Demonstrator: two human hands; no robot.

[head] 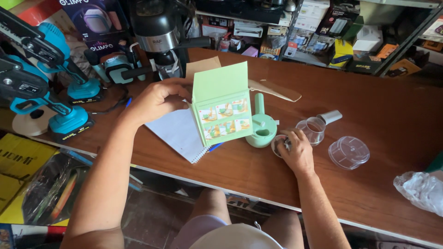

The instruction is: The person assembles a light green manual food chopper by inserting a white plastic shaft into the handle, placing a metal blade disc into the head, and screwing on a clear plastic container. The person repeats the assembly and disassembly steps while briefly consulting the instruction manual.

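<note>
My left hand [157,99] grips the left edge of an open light-green cardboard box [222,110] with small pictures on its side, held upright over a spiral notebook [177,133]. My right hand [295,150] is closed over a small round part [278,144] on the brown table [369,106]. A mint-green handheld appliance body [261,127] lies between the box and my right hand. A clear plastic cup with a white handle [316,128] lies just beyond my right hand. A clear round lid [349,152] rests to its right.
Blue power tools [50,99] and a black-and-silver coffee machine [161,37] stand at the table's left back. Cardboard pieces [277,91] lie behind the box. A crumpled clear plastic bag [422,189] sits at the right edge. Shelves of boxed goods [323,27] line the back.
</note>
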